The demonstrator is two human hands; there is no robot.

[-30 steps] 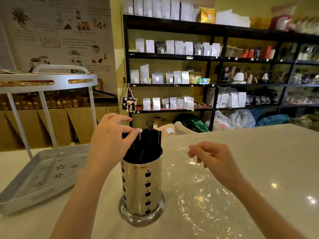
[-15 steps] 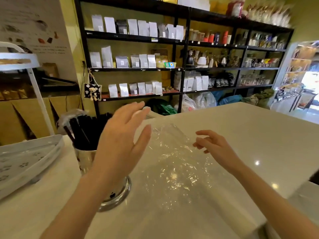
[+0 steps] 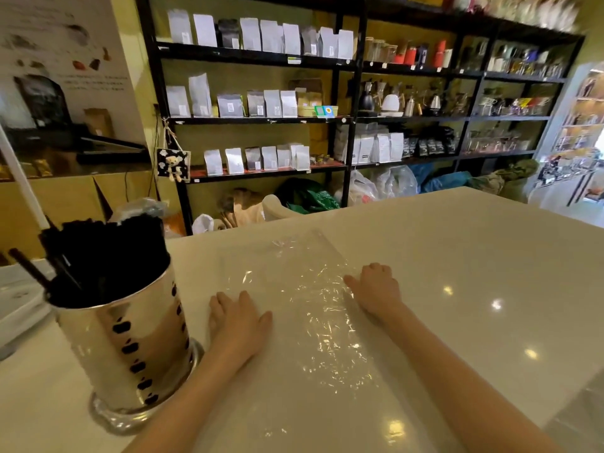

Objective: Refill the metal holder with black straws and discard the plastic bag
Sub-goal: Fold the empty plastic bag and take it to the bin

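Observation:
A shiny metal holder [image 3: 130,348] with apple-shaped cutouts stands at the left of the white counter [image 3: 457,273]. It is packed with black straws [image 3: 104,253] that stick up above its rim. To its right a clear, crinkled plastic bag [image 3: 300,289] lies flat on the counter. My left hand [image 3: 238,318] rests palm down on the bag's left edge, fingers together. Palm down on the bag's right edge lies my right hand [image 3: 379,289]. Neither hand grips anything that I can see.
A white metal rack's tray [image 3: 16,299] sits behind the holder at the far left. Black shelves [image 3: 349,119] with white pouches, jars and kettles stand beyond the counter. Plastic bags [image 3: 392,184] lie on the floor below them.
My left hand left the straws in the holder and came down onto the bag. My right hand also lowered flat onto the bag. The view swung right, so the holder now sits left.

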